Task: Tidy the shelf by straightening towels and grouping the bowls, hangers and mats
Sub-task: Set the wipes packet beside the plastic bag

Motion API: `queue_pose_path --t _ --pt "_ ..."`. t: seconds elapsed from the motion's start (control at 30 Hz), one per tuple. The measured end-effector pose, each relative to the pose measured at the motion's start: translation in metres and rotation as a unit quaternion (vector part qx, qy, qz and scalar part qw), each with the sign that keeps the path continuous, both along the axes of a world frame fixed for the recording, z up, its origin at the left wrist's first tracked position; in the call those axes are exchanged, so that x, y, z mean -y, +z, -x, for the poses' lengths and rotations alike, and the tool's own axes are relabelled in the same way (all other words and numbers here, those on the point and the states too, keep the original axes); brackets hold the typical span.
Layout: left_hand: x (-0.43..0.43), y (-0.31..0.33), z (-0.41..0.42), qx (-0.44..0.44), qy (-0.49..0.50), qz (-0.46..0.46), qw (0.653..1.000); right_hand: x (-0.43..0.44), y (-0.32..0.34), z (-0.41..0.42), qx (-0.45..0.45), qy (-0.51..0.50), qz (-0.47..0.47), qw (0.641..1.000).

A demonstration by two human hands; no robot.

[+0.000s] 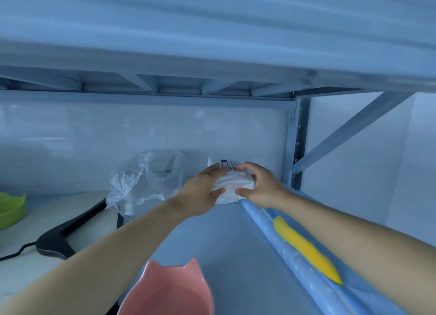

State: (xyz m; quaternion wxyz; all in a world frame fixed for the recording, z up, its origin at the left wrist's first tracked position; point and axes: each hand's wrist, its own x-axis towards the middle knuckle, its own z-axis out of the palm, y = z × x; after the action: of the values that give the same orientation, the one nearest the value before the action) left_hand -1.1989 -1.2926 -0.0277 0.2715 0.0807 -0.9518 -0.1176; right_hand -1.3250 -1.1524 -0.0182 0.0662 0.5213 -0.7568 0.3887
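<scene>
A folded white towel in a clear wrapper with a printed label (232,185) lies at the back of the blue shelf board (226,239). My left hand (200,192) grips its left side and my right hand (262,185) grips its right side. A pink bowl with cat ears (165,293) stands at the front edge of the shelf. A green bowl (10,208) sits at the far left. A rolled blue mat with a yellow patch (302,248) lies along the right side, under my right forearm.
A crumpled clear plastic bag (144,180) sits left of the towel. A black hanger-like piece (68,229) and a black cord (14,252) lie on the white surface at left. The upper shelf (212,55) hangs low overhead; a metal upright (299,145) stands at back right.
</scene>
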Motion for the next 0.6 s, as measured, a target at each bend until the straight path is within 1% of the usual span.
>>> queue_pose_path --t 0.27,0.43,0.6 --pt "0.024 0.010 0.034 -0.003 0.029 0.018 0.999 0.030 0.006 0.038 0.001 0.021 0.022 1.000" --pt "0.038 0.024 0.051 -0.030 0.037 0.020 0.999 0.051 0.019 0.055 -0.007 0.016 0.038 0.999" --pt "0.042 0.010 0.066 -0.047 0.036 0.000 0.998 0.058 0.010 0.066 0.011 0.004 0.022 1.000"
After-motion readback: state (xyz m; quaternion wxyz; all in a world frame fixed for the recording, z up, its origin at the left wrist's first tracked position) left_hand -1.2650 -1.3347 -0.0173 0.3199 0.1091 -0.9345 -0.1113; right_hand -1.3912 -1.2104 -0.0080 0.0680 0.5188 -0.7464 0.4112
